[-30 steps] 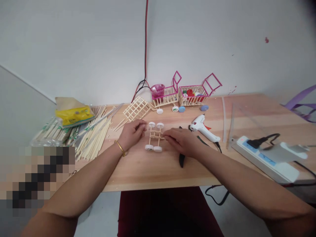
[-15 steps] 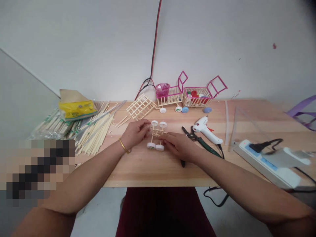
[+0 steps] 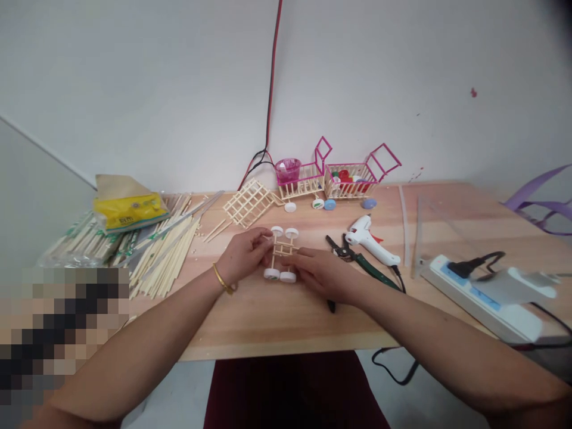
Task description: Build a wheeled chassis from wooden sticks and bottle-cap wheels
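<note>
Between my hands a small wheeled frame (image 3: 283, 249) of pale wooden sticks sits on the table, with white bottle-cap wheels (image 3: 287, 277) at its corners. My left hand (image 3: 245, 255), with a gold bangle at the wrist, has its fingers curled against the frame's left side. From the right, my right hand (image 3: 325, 274) pinches the frame's side stick near the middle; its fingertips are partly hidden. Just right of that hand lie green-handled cutters (image 3: 357, 256), and beyond them a white glue gun (image 3: 370, 241).
Loose sticks (image 3: 172, 256) and a yellow packet (image 3: 129, 211) lie at left. A stick grid (image 3: 250, 204) and two pink-rimmed stick carts (image 3: 300, 182) stand by the wall. At right are a power strip (image 3: 482, 298) and clear strips (image 3: 404, 226).
The view has shifted, so the table's things appear slightly lower and further left. My right fingers have moved a little along the frame's side; both hands remain at the frame.
</note>
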Motion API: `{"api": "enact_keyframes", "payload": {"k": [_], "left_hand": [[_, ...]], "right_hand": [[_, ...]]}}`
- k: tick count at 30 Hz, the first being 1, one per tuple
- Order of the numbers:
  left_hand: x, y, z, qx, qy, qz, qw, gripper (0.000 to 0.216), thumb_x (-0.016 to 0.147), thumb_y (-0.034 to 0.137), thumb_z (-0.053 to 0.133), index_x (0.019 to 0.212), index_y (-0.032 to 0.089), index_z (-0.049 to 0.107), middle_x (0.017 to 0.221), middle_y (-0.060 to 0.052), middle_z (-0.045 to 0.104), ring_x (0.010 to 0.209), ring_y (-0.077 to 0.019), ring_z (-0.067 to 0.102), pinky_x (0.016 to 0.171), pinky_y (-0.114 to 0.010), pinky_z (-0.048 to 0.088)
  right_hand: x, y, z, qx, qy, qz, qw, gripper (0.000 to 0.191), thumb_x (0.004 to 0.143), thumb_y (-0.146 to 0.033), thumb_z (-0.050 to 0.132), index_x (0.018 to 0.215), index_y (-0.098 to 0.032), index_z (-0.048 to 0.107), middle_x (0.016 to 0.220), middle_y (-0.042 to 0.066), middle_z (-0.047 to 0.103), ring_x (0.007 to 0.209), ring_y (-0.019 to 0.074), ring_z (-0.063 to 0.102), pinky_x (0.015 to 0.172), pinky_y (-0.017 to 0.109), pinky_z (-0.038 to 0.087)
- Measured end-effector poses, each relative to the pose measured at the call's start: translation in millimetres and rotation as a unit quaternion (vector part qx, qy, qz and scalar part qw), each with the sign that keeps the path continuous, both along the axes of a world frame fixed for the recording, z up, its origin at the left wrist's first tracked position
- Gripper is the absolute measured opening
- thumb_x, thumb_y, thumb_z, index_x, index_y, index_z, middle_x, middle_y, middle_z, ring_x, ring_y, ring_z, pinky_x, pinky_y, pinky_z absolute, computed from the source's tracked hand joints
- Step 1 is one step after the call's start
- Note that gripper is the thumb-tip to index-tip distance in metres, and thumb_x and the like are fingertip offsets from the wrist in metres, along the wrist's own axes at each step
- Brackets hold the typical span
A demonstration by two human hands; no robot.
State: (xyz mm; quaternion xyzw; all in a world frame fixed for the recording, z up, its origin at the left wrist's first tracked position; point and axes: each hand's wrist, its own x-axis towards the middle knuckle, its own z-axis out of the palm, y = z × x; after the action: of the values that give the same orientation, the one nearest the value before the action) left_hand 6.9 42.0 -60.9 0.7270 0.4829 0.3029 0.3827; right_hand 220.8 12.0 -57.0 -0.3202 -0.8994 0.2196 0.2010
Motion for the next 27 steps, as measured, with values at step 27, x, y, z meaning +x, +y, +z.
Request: {"api": "enact_keyframes", "payload": {"k": [27], "left_hand": [[1.4,-5.0,2.2,-0.104,-0.025,0.0,0.994,0.048,0.068,0.03,0.067,0.111,0.016,0.053,0.072,-0.001,0.063,0.066,-0.0159,0.062,0.058,-0.026,0.047]], "right_hand": [[0.1,-1.3,0.3,-0.006,0.02,0.021,1.0,0.04,0.08,-0.003,0.042,0.111,-0.02,0.061,0.116,0.007,0.064,0.102,0.0177,0.06,0.088,0.032,0.047]]}}
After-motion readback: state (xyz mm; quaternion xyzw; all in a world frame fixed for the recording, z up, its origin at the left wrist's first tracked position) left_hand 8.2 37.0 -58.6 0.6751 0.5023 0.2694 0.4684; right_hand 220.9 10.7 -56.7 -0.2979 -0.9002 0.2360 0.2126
